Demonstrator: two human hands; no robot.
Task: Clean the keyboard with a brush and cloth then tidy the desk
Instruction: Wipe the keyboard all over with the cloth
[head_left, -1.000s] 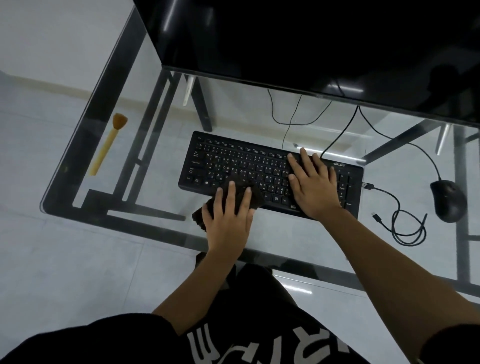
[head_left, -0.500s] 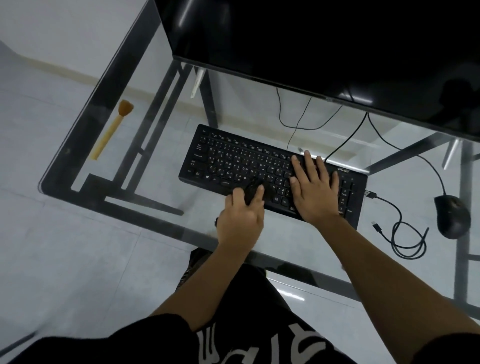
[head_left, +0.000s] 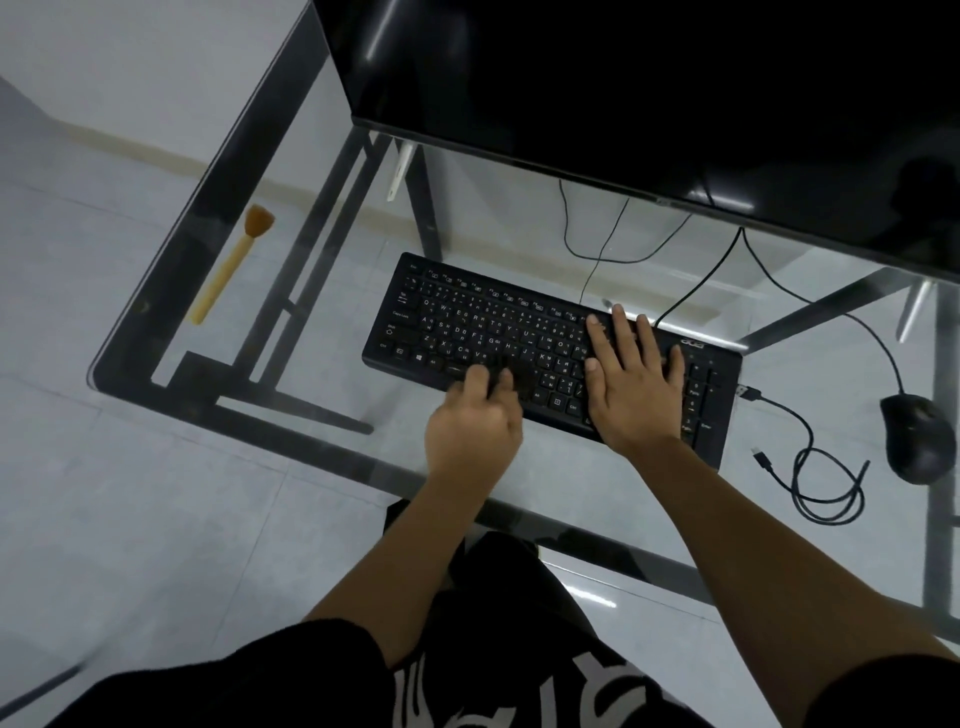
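Head view: bunched dark cloth (head_left: 523, 378) on flat keyboard (head_left: 467, 322)

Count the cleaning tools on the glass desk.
2. The brush lies untouched at the far left of the desk; the cloth, dark and mostly hidden, is bunched under the left hand on the keyboard.
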